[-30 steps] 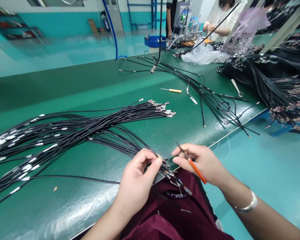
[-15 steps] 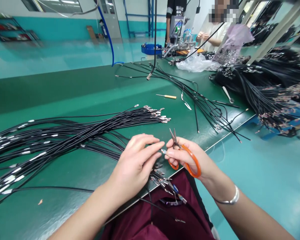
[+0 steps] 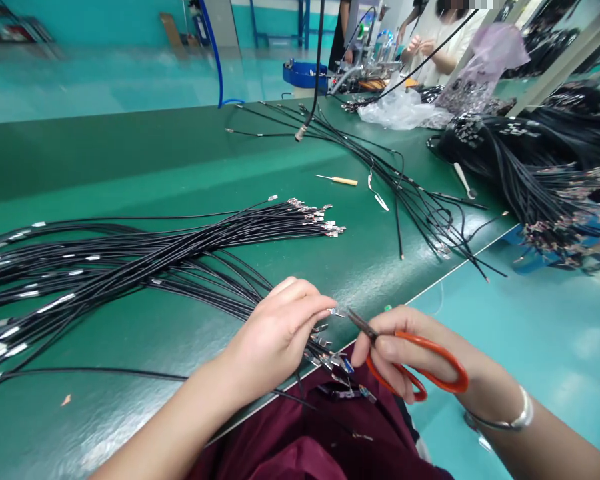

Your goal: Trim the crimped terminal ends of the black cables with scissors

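Our left hand (image 3: 280, 333) pinches a wire terminal (image 3: 336, 311) above the tabletop (image 3: 180, 167) edge. Our right hand (image 3: 430, 363) grasps scissors (image 3: 430, 345), tips just beside it. It looks like trimming, so the blades need aligning on the terminal.

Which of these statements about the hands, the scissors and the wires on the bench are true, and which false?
1. The right hand holds the orange-handled scissors. True.
2. The left hand pinches a wire terminal at its fingertips. True.
3. The scissor tips point away from the left hand. False: they point toward the terminal at the left fingertips.
4. The bundle of black wires lies on the green bench. True.
5. The small wooden-handled tool lies in the person's lap. False: it lies on the bench, beyond the bundle.
6. The right wrist is bare. False: it wears a silver bracelet.
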Demonstrator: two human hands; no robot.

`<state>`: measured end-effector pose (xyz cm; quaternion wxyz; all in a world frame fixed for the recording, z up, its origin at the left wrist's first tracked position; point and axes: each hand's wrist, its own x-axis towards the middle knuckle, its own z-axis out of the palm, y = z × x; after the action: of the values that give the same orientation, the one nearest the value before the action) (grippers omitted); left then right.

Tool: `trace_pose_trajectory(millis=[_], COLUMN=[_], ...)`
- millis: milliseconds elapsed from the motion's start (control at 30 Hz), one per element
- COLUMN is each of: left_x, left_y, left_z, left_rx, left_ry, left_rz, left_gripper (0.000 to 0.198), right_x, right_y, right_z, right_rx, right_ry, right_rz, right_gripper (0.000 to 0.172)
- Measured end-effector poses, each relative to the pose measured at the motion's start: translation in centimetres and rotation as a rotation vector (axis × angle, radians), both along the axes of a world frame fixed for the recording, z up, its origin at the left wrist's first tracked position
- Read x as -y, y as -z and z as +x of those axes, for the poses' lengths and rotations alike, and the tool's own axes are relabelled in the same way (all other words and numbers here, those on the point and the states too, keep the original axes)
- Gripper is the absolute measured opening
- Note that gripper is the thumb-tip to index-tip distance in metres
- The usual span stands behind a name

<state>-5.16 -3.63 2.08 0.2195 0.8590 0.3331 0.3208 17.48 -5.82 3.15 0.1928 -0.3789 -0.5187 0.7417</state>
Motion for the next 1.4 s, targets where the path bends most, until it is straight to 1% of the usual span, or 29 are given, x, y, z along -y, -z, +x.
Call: trace_pose_trajectory(millis=[67, 300, 633, 867, 1000, 1133, 1400], left_x=[0.0, -0.1, 0.1, 0.1, 0.2, 0.2, 0.4], left_y=[-0.1, 0.0, -0.1, -0.3, -0.4, -0.3, -0.1], left_z=[0.0, -0.2, -0.4, -0.3, -0.2, -0.1, 0.0], left_rx=[-0.009, -0.045, -0.085, -0.079, -0.059, -0.024, -0.005], left_ry=[0.011, 0.030, 0.051, 0.039, 0.031, 0.018, -0.008], left_rz=[-0.008, -0.032, -0.046, -0.053, -0.061, -0.031, -0.005], left_gripper=[0.020, 0.021, 0.022, 0.023, 0.022, 0.020, 0.020], right_x=[0.0, -0.8, -0.7, -0.5, -0.4, -0.5, -0.4], right_y=[-0.4, -0.6, -1.0, -0.5, -0.4, -0.4, 0.7], right_z=[0.1, -0.6, -0.7, -0.7, -0.7, -0.7, -0.6], right_rx=[0.062, 0.084, 0.161, 0.211, 0.228, 0.225, 0.271], right_ry=[-0.060, -0.127, -0.099, -0.090, -0.100, -0.095, -0.101], right_rz=[-0.042, -0.105, -0.093, -0.042, -0.035, -0.011, 0.028], right_gripper=[0.042, 0.041, 0.039, 0.040, 0.038, 0.039, 0.041])
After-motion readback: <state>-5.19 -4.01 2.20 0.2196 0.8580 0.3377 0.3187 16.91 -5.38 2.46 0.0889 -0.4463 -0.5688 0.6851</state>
